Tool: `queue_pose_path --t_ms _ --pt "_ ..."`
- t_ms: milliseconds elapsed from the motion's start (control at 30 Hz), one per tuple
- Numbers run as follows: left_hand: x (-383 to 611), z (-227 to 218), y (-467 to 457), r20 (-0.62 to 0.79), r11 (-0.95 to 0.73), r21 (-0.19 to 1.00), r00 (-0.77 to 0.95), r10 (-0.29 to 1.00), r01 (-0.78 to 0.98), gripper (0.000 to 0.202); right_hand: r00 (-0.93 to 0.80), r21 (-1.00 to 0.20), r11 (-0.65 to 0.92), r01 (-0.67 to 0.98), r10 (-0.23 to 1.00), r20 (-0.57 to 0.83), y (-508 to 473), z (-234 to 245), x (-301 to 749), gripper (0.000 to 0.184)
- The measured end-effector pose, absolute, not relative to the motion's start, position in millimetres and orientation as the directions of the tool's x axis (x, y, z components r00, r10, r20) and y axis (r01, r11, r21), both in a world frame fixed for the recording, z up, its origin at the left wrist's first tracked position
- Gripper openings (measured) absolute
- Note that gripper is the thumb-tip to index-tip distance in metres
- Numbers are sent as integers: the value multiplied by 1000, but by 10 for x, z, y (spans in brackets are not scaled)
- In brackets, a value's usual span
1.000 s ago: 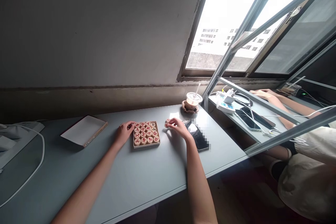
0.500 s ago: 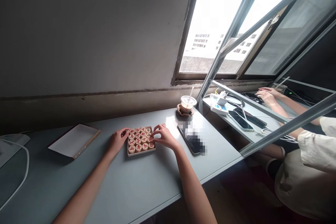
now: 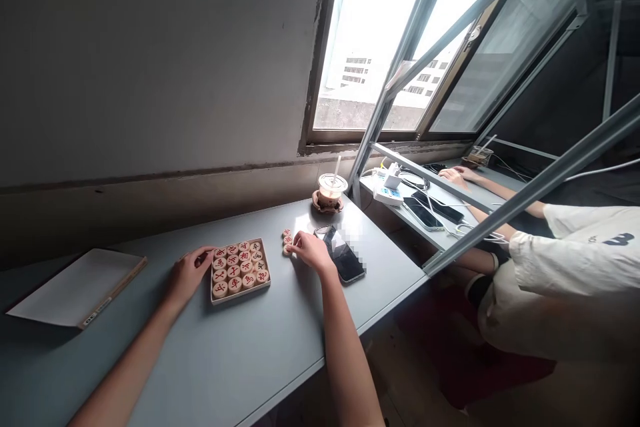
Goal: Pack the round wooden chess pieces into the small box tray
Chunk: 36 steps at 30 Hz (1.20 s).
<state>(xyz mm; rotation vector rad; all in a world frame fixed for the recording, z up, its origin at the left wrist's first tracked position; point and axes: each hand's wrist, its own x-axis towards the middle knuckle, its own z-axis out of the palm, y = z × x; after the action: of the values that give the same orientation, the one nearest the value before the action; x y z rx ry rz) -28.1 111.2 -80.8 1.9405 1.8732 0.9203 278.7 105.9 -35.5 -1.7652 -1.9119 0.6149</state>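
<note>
A shallow open box [image 3: 239,299] on the grey table holds rows of round wooden xiangqi pieces [image 3: 234,271], most marked in red and a few in dark characters. My left hand [image 3: 187,275] rests at the box's left wall, fingers curled in and fingertips against its edge. To the right of the box, my right hand [image 3: 311,251] has its fingertips closed on a xiangqi piece [image 3: 287,249] at the tabletop. Beyond that piece, two red-marked pieces [image 3: 287,236] lie in a line with it.
An upturned box lid [image 3: 75,283] lies at the left. A phone [image 3: 347,261] is right of my right hand, with a lidded drink cup [image 3: 331,192] behind. Past the metal frame [image 3: 435,180], a co-worker's hands [image 3: 455,177] rest near a power strip [image 3: 389,190] and phones.
My right hand has moved from the box's right side out to the pieces on the table. My left hand stays at the box's left edge. The view has swung right.
</note>
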Motion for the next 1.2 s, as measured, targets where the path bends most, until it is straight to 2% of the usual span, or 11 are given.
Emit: queue_pose_path --t_ms 67,100,233,300,500,633,800,933,1033,1133,1200 --pt "-282 -806 1111 229 -99 606 -54 972 789 41 -16 -474 74 877 992 126 1067 -389 2773 15" --pt "-284 -807 1111 221 -89 602 -59 973 793 42 -56 -464 128 876 985 165 1064 -388 2746 15" --pt "-295 -823 1114 208 -70 602 -72 975 795 43 -440 -554 477 682 873 211 998 -313 2567 17" --pt "-301 -825 1114 208 -73 607 -70 976 792 43 -557 -564 549 617 811 180 949 -278 2486 18" --pt "-309 -804 1113 166 -46 621 -74 983 782 44 -564 -540 536 649 815 131 848 -234 2399 12" --pt "-318 -805 1116 149 -33 635 -80 986 772 43 -580 -633 507 585 807 111 837 -157 2456 16" --pt "-292 -763 1100 140 -31 645 -78 987 763 44 -415 -709 267 653 909 -40 817 -44 2686 18" --pt "-257 -722 1083 158 -50 655 -72 985 754 45 -167 -468 79 880 975 -150 849 -94 2782 12" --pt "-242 -706 1074 164 -61 664 -65 984 745 46 -107 -366 76 928 992 -65 907 -137 2743 9" --pt "-234 -692 1061 172 -73 663 -57 983 745 45 -109 -386 144 911 988 112 898 -128 2753 16" --pt "-228 -684 1052 177 -80 664 -53 983 743 44 -5 -392 106 914 968 249 795 -134 2858 27"
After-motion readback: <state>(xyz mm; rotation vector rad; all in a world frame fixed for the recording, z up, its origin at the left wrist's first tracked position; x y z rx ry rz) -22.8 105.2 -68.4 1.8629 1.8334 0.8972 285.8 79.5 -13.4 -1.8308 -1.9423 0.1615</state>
